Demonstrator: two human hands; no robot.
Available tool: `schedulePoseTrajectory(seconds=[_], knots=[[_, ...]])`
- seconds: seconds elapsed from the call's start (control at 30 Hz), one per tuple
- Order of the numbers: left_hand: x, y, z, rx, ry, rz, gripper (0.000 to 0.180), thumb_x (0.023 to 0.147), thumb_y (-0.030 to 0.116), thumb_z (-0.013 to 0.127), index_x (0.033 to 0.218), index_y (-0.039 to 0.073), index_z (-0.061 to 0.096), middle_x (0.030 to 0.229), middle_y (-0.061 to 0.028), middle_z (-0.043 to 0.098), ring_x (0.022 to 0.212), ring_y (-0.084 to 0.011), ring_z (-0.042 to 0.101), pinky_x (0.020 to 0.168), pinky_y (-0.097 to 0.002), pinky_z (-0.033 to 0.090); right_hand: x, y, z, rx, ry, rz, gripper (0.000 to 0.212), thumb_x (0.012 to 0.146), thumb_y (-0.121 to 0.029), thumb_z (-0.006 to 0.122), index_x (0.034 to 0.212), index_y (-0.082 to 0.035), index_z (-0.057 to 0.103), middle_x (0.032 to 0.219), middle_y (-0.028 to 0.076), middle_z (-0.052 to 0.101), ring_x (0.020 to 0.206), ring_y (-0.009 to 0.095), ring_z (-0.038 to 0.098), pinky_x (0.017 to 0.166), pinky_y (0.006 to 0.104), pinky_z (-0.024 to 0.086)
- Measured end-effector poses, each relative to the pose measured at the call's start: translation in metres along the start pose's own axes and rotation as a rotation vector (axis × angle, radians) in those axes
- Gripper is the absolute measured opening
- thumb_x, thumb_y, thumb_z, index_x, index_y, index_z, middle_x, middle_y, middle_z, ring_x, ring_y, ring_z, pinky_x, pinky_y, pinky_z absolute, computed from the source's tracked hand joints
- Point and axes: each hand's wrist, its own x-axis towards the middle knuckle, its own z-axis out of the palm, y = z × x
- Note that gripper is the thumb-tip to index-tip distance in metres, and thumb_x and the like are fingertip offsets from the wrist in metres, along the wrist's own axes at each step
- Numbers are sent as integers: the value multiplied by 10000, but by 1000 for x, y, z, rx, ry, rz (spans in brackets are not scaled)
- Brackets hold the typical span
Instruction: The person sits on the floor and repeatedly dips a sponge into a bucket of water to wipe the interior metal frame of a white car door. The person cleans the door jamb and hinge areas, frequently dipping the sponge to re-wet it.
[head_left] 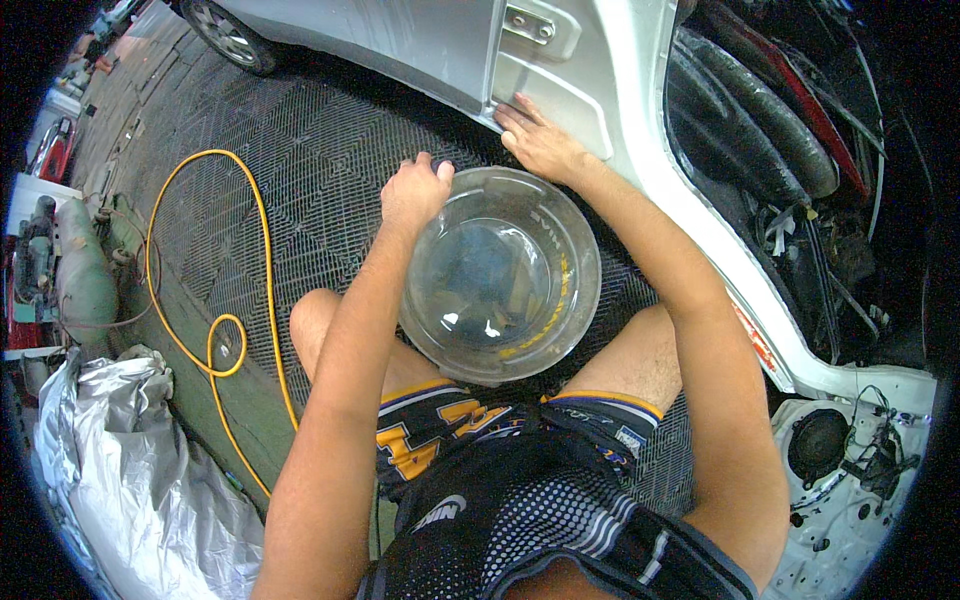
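Note:
Between my knees stands a round, see-through tub of water, with yellow lettering on its wall. Just above its upper left rim is my left hand, its fingers curled in; what they hold, if anything, is hidden. My right hand lies against the bare silver panel of a car body, beyond the tub. Its fingers are spread near the lower edge of that panel, and nothing shows in them.
A grey car door and wheel are at the top. The white sill runs along the right. On the left are a looped yellow hose, a green compressor tank and a silver cover. A stripped door panel lies lower right.

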Motion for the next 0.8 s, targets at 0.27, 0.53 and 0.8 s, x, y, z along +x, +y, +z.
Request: schedulePoseTrajectory(seconds=[0.27,0.53,0.8], knots=[[0,-1,4,-25,34,-5,595,1005,508,435,1265,4,614,1204,-281,667,1133,-446,656,979,-550,520,-35,10,-19,229,131,83,117,953,-49,559,1068,-31,549,1044,190,702,991,359,695,1071,508,483],[-4,3,-1,-48,19,-11,585,1003,497,449,1284,10,612,1236,-275,657,1135,-447,662,966,-560,529,-42,-31,-18,538,354,693,205,968,-234,691,1118,-96,665,957,175,739,857,362,725,728,451,559],[-5,0,-2,-92,-34,-13,589,1013,497,429,1294,9,600,1261,-274,633,1131,-438,666,944,-564,536,-16,-50,-25,999,530,915,267,974,-131,691,1207,-1,682,918,83,764,755,135,706,709,315,545]])
